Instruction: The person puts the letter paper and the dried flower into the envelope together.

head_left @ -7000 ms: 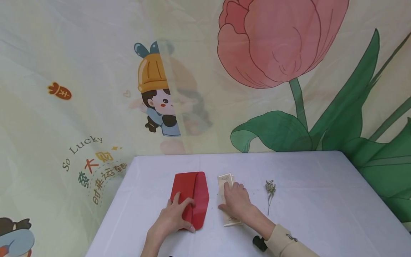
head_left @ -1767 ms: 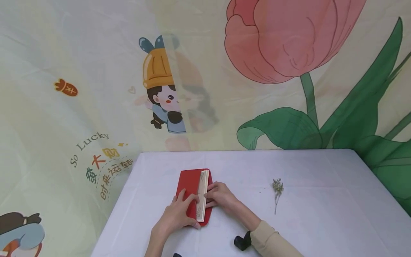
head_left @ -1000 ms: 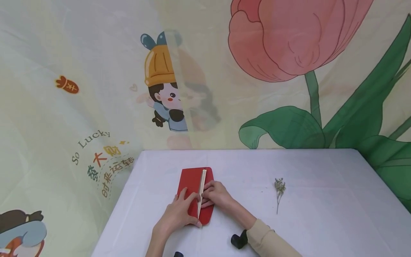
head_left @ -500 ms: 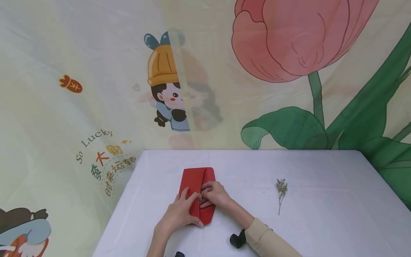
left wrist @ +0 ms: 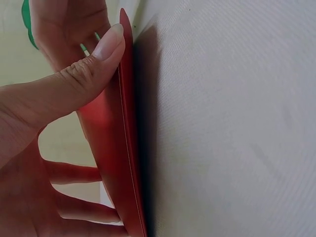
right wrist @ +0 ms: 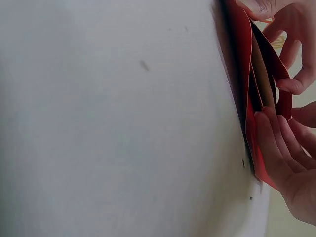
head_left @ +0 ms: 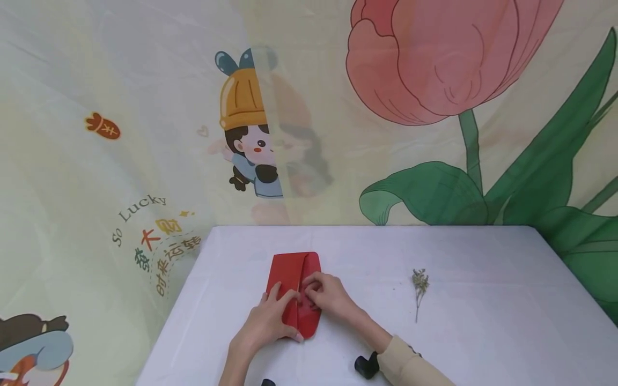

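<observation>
- Backdrop: a pale printed cloth carries a pink tulip between 1 and 2 o'clock, a cartoon figure between 10 and 11, and the words "So Lucky" toward 9.
- A white-covered table fills the foreground at 6 o'clock.
- The red envelope lies on the table beneath both hands, its flap folded out toward 3 o'clock.
- From 7 o'clock, the person's left hand holds the envelope, fingers spread across its front, thumb at the near end and one bent fingertip at the mouth.
- From 4 o'clock, the right hand has loosely bent fingers at the mouth, which gapes in the right wrist view around a tan edge; whether they pinch anything cannot be told.
- A dried flower sprig lies at 3 o'clock, well apart from the envelope.
- A black object sits against the right arm's beige sleeve.
</observation>
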Action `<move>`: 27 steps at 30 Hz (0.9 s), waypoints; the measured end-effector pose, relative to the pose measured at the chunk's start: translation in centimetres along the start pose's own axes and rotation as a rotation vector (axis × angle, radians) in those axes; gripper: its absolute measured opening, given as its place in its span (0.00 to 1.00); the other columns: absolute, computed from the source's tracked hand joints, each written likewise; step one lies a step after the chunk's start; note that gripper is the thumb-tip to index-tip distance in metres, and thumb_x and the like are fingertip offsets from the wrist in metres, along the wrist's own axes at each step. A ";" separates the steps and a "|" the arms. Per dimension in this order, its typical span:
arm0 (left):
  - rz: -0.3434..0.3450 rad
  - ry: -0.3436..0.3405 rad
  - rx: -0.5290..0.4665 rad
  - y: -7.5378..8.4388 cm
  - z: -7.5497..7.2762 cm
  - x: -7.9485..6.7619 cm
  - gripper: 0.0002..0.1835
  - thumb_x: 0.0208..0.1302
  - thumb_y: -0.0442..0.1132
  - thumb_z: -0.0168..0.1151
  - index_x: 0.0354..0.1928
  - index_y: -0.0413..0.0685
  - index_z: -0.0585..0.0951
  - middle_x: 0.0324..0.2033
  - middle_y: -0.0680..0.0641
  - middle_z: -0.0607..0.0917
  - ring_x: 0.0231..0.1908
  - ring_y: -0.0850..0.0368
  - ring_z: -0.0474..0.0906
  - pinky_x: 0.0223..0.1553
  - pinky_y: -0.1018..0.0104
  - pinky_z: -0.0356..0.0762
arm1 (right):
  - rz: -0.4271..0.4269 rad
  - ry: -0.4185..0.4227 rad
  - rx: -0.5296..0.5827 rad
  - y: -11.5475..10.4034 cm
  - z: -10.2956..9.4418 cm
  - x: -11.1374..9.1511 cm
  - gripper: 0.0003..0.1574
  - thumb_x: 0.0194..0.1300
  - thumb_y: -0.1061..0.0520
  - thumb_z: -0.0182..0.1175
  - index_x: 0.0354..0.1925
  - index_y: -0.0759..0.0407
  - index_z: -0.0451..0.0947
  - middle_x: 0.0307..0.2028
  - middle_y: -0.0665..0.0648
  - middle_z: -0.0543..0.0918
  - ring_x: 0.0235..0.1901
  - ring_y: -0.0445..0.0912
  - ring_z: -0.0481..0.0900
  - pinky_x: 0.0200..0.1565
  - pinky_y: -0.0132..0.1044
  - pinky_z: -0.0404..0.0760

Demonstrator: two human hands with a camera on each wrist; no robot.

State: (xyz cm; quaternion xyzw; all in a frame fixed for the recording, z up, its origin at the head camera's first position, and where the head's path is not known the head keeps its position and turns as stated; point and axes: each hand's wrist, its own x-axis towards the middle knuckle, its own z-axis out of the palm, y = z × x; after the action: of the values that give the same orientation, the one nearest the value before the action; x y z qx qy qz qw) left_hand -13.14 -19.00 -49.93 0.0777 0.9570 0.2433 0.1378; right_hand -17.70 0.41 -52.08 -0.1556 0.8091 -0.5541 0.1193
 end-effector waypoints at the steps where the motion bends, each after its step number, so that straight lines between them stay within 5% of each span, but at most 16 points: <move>1: 0.000 -0.001 0.001 0.0 0.0 0.0 0.43 0.39 0.54 0.86 0.62 0.63 0.76 0.73 0.33 0.64 0.69 0.18 0.60 0.53 0.25 0.76 | -0.022 0.003 -0.044 -0.1 -0.2 -0.2 0.16 0.67 0.64 0.65 0.53 0.67 0.80 0.40 0.60 0.86 0.30 0.45 0.83 0.34 0.34 0.87; 13: 0.032 0.015 0.007 0.0 0.0 0.0 0.41 0.39 0.55 0.87 0.59 0.64 0.77 0.72 0.32 0.65 0.66 0.16 0.62 0.50 0.26 0.77 | -0.174 0.118 -0.517 0.3 -2.0 -2.9 0.12 0.66 0.61 0.68 0.49 0.59 0.85 0.36 0.50 0.85 0.32 0.37 0.77 0.33 0.28 0.79; 27: 0.028 0.017 -0.004 0.0 -0.1 -0.1 0.41 0.39 0.53 0.87 0.58 0.65 0.77 0.72 0.33 0.65 0.67 0.17 0.62 0.49 0.29 0.80 | -0.136 0.255 -0.685 2.1 -5.4 -5.5 0.08 0.62 0.61 0.72 0.41 0.55 0.86 0.35 0.49 0.85 0.36 0.41 0.81 0.35 0.32 0.82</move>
State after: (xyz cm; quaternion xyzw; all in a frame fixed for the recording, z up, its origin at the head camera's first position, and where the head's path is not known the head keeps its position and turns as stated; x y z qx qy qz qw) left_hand -13.07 -19.06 -49.86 0.0887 0.9565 0.2477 0.1262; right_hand -14.84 7.92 -51.98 -0.1696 0.9437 -0.2730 -0.0784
